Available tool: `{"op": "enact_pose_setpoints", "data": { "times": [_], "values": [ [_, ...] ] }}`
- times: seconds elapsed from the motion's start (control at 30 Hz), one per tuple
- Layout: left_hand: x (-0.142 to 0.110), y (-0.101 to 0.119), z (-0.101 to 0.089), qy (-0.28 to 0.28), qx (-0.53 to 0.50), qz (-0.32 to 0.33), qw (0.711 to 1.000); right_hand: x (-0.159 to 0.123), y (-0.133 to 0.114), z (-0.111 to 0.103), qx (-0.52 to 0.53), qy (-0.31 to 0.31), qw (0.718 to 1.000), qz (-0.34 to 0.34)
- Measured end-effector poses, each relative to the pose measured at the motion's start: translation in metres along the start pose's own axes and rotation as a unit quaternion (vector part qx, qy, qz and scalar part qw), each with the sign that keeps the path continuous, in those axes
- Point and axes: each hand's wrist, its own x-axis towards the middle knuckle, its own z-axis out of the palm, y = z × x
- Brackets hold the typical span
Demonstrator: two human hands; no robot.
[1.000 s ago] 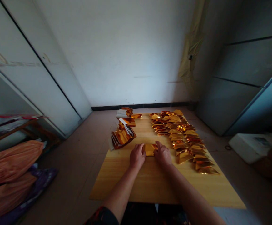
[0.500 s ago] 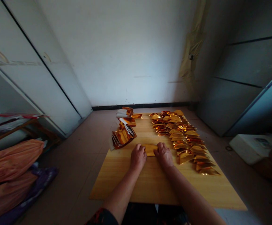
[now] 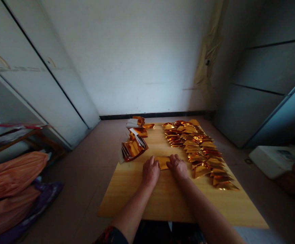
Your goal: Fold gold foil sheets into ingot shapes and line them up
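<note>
A folded gold foil piece [image 3: 163, 163] lies on a light wooden board [image 3: 172, 201], its two ends under my hands. My left hand [image 3: 150, 171] presses on its left end and my right hand [image 3: 177, 167] on its right end. Beyond my right hand, a long heap of folded gold foil triangles [image 3: 198, 149] runs along the board. Beyond my left hand lie loose gold foil sheets with white paper [image 3: 134, 149]. Neither hand touches these.
The board rests on a tiled floor, close to a white wall. Orange bags [image 3: 10, 189] and a purple cloth [image 3: 43, 200] lie at the lower left, below a wooden rack [image 3: 17, 139]. A white box [image 3: 271, 162] sits at the right.
Both hands have shifted slightly toward me and to the right. They remain on the foil piece, which stays between them on the board.
</note>
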Motion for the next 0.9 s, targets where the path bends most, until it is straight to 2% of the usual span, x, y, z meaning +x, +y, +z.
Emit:
{"op": "enact_pose_setpoints", "data": {
  "times": [0.23, 0.43, 0.6, 0.8, 0.9],
  "values": [
    [-0.003, 0.001, -0.004, 0.004, 0.005, 0.007, 1.000, -0.001, 0.001, 0.004, -0.051, 0.009, 0.998, -0.024],
    [-0.005, 0.001, -0.014, 0.012, -0.021, 0.005, 1.000, -0.001, 0.001, 0.005, -0.051, 0.014, 0.998, -0.030],
    [-0.007, 0.001, -0.014, 0.028, -0.019, 0.003, 0.999, 0.000, 0.001, 0.004, -0.044, 0.018, 0.999, -0.026],
    [-0.007, 0.000, -0.012, 0.014, -0.011, 0.012, 1.000, -0.003, 0.003, 0.000, 0.058, 0.041, 0.997, 0.027],
    [-0.006, 0.000, -0.011, 0.004, -0.009, 0.013, 1.000, -0.004, 0.005, -0.001, 0.128, 0.036, 0.991, 0.030]
  ]
}}
